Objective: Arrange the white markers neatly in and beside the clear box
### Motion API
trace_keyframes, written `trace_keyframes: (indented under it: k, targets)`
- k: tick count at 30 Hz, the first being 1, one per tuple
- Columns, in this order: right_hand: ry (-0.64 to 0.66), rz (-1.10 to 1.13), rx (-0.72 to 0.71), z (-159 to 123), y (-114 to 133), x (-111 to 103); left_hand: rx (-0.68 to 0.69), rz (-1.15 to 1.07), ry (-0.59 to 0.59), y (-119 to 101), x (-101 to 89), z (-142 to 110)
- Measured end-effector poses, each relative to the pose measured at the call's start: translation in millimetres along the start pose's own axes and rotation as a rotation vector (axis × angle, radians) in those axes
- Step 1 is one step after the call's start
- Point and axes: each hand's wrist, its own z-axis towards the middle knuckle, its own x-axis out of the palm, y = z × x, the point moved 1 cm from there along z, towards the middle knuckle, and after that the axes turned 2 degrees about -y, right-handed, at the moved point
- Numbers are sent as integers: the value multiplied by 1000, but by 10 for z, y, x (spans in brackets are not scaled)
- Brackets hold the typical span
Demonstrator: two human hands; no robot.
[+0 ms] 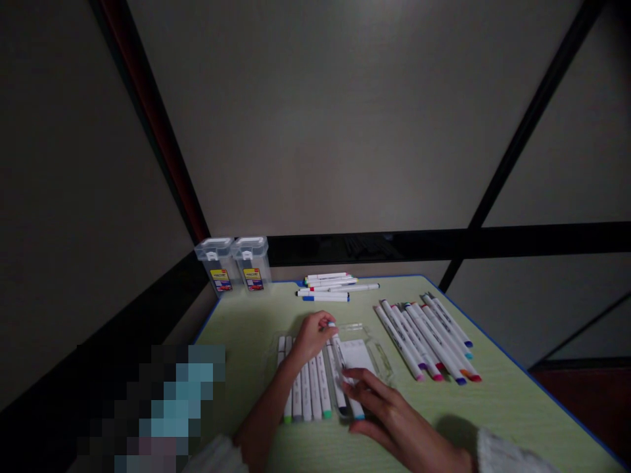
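A white marker with a light blue end point(340, 355) slants over a clear plastic tray point(382, 358). My left hand point(314, 335) pinches its far end between thumb and fingers. My right hand point(377, 404) has its fingers closed on the near part of the same marker. Just left of it lies a marker with a black end point(341, 401). Further left, several white markers point(305, 387) with green and grey ends lie side by side in the tray, partly behind my left forearm. A white sheet point(359, 356) shows in the tray's right part.
Loose white markers point(424, 335) with coloured ends lie on the right of the green table point(241, 328). Another small group of markers point(328, 288) lies at the back. Two clear lidded boxes point(215, 266) stand at the back left corner, against the wall.
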Motion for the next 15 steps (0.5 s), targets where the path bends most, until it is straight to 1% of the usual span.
trace_keyframes:
  k: [8,15]
  targets:
    - [-2,17,20,0,-8,21,8,-5,-4,-9,-9,-7]
    - [-24,44,-10,0,-13,18,2,-22,2,18,9,15]
